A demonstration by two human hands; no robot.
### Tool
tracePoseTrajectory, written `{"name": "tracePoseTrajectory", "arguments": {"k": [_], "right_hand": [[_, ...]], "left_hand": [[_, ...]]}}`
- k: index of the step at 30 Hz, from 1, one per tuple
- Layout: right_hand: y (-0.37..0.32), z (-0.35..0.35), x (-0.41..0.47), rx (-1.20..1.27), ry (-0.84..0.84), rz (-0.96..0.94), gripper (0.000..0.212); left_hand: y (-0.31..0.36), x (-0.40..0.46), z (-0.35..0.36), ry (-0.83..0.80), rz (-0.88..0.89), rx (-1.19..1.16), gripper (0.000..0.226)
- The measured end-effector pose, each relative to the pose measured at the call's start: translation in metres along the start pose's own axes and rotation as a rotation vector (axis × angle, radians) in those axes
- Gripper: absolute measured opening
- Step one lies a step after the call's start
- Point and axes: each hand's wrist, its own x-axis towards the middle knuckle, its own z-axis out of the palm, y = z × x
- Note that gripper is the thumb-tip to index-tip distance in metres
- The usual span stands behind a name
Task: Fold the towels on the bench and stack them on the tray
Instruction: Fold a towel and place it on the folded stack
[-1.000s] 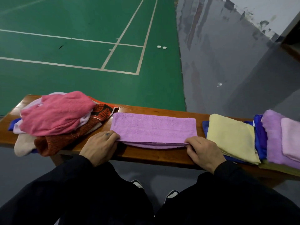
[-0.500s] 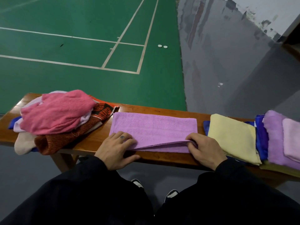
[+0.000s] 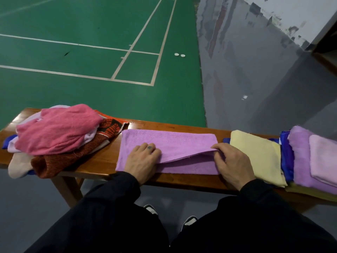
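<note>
A green court floor (image 3: 91, 92) lies behind the wooden desk (image 3: 102, 161). The purple towel (image 3: 169, 143) lies at the desk's middle. The left hand (image 3: 142, 161) presses flat on it, and the right hand (image 3: 231, 163) pinches its upper layer.

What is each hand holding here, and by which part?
Right hand pinches the purple towel's upper layer at its right end; left hand only presses flat on it.
</note>
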Motion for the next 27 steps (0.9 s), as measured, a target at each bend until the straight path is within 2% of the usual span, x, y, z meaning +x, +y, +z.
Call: {"name": "tracePoseTrajectory", "arguments": {"k": [4,8,11,13,15,17,20,23,27], "right_hand": [[0.008,-0.004,0.02,-0.065,-0.012,-0.024,0.019],[-0.007,-0.014,0.07,0.009,0.134,0.022,0.022],[-0.014,-0.025,0.086,0.082,0.286,-0.038,0.018],[-0.01,-0.023,0.075,0.06,0.312,-0.117,0.015],[0.0,-0.011,0.053,-0.04,0.258,-0.238,0.017],[0.011,0.006,0.03,-0.118,0.11,-0.342,0.022],[0.017,0.025,0.003,-0.132,-0.052,-0.424,0.028],[0.019,0.032,-0.011,-0.115,-0.084,-0.413,0.028],[0.018,0.032,-0.016,-0.08,-0.06,-0.374,0.028]], "left_hand": [[-0.041,0.001,-0.021,0.053,-0.139,-0.051,0.038],[-0.074,0.042,-0.055,0.188,-0.341,-0.107,0.037],[-0.089,0.054,-0.071,0.385,-0.305,-0.142,0.035],[-0.089,0.041,-0.061,0.43,-0.21,-0.111,0.036],[-0.088,0.014,-0.038,0.361,-0.089,-0.096,0.039],[-0.085,-0.015,-0.013,0.22,-0.005,-0.112,0.039],[-0.081,-0.044,0.011,0.062,0.011,-0.17,0.041],[-0.077,-0.057,0.018,0.072,-0.01,-0.176,0.037],[-0.076,-0.066,0.009,0.187,-0.062,-0.266,0.037]]}}
